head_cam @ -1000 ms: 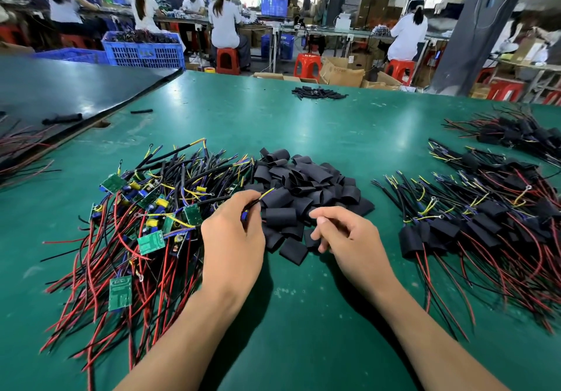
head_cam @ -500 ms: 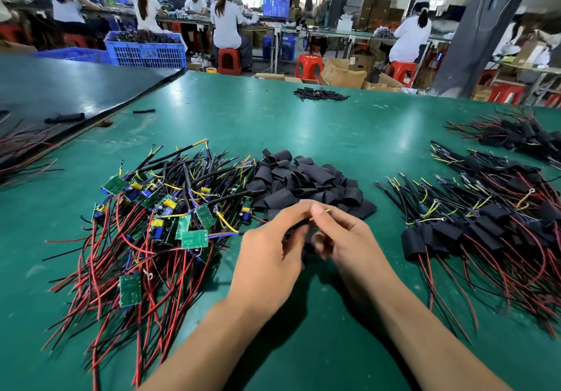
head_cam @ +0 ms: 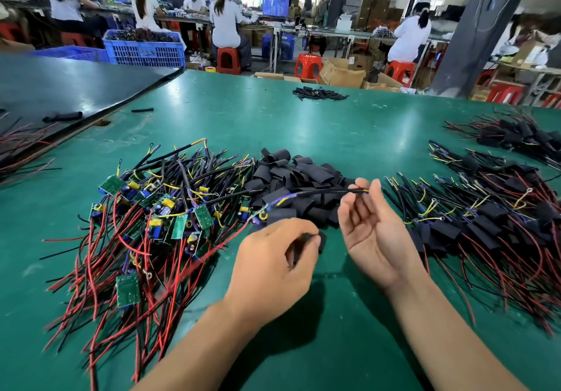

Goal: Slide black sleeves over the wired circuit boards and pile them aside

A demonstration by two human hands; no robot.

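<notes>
A person's two bare hands work over a green table (head_cam: 303, 123), seen from above. The left hand (head_cam: 270, 266), near centre, has its fingers curled and pinches a short black sleeve (head_cam: 321, 240) at the fingertips. The grip is blurred, so I cannot tell whether the sleeve's mouth is pressed open. The right hand (head_cam: 372, 233), just right of it, is turned palm up. Its thumb and forefinger pinch the tip of a thin black lead (head_cam: 318, 192), and the other fingers are loosely curled. The lead stretches left, above the table, to a small board (head_cam: 258, 216) at the edge of a tangled heap of bare boards (head_cam: 170, 217) with red and black wires. Held out straight like this, the lead probably gives the sleeve a clean line to thread along toward the board. Loose sleeves (head_cam: 303, 175) lie heaped just beyond the hands, within easy reach. Sleeved boards (head_cam: 491, 226) are piled to the right, apart from the bare ones, likely to keep finished work separate.
</notes>
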